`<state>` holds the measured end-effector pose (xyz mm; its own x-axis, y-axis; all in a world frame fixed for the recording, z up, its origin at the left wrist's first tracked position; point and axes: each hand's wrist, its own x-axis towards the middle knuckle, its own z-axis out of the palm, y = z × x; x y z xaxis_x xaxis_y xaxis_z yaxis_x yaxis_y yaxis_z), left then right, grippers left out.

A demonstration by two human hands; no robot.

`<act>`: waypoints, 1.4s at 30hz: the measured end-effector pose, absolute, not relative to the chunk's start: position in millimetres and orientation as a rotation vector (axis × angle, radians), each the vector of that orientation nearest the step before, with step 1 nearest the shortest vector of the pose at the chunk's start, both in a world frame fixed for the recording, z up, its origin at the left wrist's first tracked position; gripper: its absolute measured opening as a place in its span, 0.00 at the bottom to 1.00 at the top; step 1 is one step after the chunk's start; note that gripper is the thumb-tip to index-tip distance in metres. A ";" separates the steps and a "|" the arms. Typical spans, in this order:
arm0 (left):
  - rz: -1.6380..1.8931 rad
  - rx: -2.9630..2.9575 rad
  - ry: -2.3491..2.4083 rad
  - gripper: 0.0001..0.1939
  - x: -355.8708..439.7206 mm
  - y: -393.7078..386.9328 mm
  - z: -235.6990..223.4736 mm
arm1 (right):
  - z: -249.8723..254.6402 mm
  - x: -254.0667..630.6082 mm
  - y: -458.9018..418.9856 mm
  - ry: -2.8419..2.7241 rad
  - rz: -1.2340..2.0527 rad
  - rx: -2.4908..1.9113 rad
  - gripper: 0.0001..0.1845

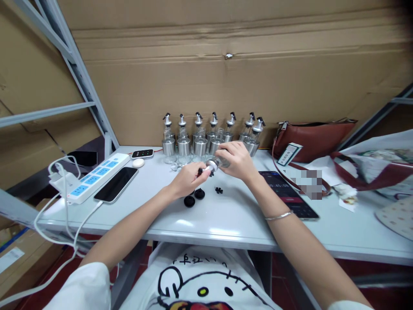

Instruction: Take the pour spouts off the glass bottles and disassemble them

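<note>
My right hand (235, 160) is wrapped round a small glass bottle (222, 162) lying sideways just above the white table (226, 215). My left hand (187, 178) pinches a small pourer spout (206, 168) at the bottle's metal neck (213, 165). Two black round caps (193, 197) and a tiny black part (219, 190) lie on the table just below my hands. Behind them stands a row of several glass oil bottles with metal pourers (200, 137).
A phone (116, 184) and a blue-and-white power strip (97, 176) with cables lie at left. A second phone (288, 193) lies at right, near a brown bag (309, 135) and a cloth bag (377, 168). Cardboard (226, 64) lines the back wall.
</note>
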<state>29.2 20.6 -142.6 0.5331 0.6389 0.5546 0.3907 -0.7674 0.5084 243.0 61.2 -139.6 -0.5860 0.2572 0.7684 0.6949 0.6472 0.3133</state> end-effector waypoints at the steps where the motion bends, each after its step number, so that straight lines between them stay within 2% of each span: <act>1: 1.089 2.499 0.845 0.16 29.1 19.7 -142.2 | -139.4 243.6 61.1 -2.142 -0.818 -0.713 0.11; 10: 1.130 2.344 0.780 0.20 28.2 15.8 -139.6 | -141.9 241.6 57.6 -2.098 -0.838 -0.650 0.09; 14: 1.176 2.512 0.729 0.18 26.4 7.7 -138.1 | -143.7 243.2 54.7 -2.034 -0.654 -0.691 0.12; 19: 1.242 2.906 0.637 0.18 22.2 12.9 -143.3 | -138.1 261.2 53.6 -1.583 -0.460 -0.985 0.17; 27: 1.171 2.946 0.869 0.17 6.4 39.2 -155.4 | -148.9 262.2 70.2 -1.612 -0.299 -1.152 0.17; 33: 1.193 2.946 0.854 0.15 5.8 36.7 -151.9 | -165.8 268.9 87.8 -1.571 -0.171 -1.232 0.18; 37: 1.178 2.911 0.862 0.15 6.2 35.8 -152.1 | -170.9 275.6 94.3 -1.599 -0.197 -1.215 0.23; 42: 1.204 2.890 0.888 0.17 6.6 35.7 -152.3 | -171.5 276.3 94.0 -1.590 -0.407 -1.224 0.29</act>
